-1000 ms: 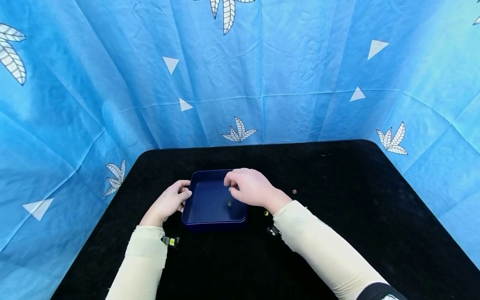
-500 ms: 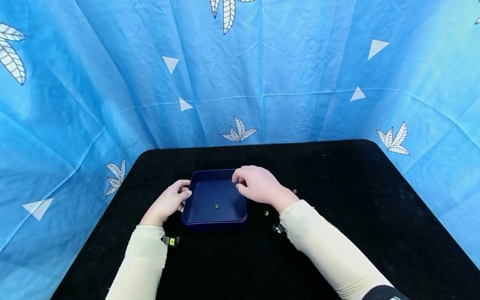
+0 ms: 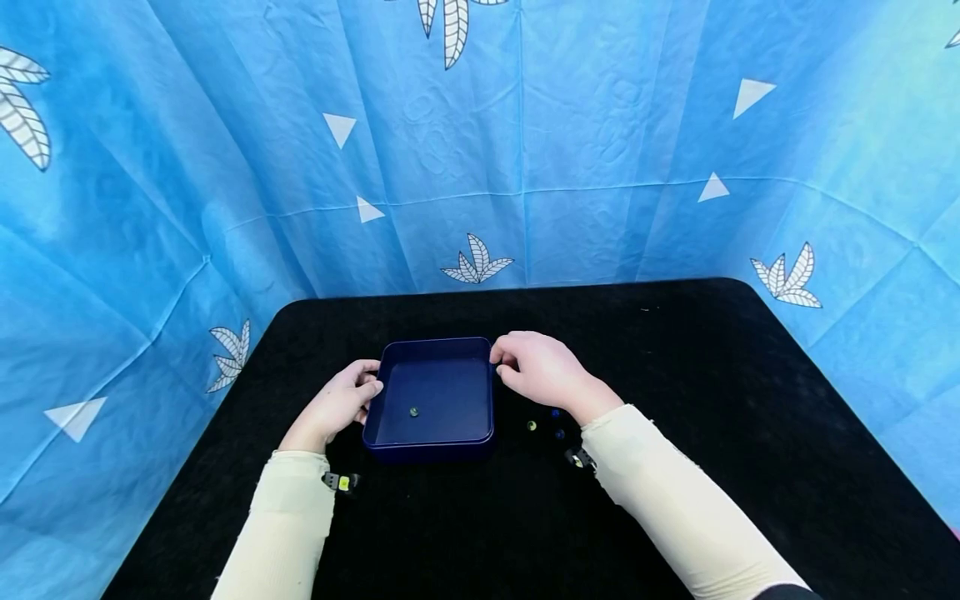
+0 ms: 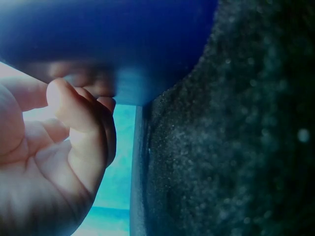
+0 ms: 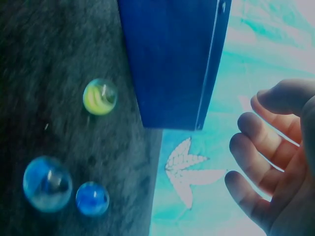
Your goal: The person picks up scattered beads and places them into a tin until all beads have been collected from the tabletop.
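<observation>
A shallow dark blue box [image 3: 431,440] stands on the black cloth, with one small greenish marble [image 3: 414,412] on its floor. My left hand [image 3: 341,402] holds the box's left side, thumb at the rim and fingers against the outer wall. Just off the right rim hovers my right hand [image 3: 543,371], fingers loosely curled, nothing between them in the right wrist view. Beside the box's right wall lies a marble with yellow swirls [image 5: 100,97]. Close to it, under my right wrist, are a larger blue marble [image 5: 47,184] and a smaller blue marble [image 5: 92,198].
Black cloth covers the table [image 3: 450,533], whose corners are rounded. A blue curtain [image 3: 600,142] with white leaves and triangles hangs behind and along both sides. Tiny pale specks [image 3: 649,309] lie near the back right.
My right hand has drawn back rightward from over the box to just beyond its rim. The marble inside has rolled left. Two blue marbles have come into sight. My left hand stays put.
</observation>
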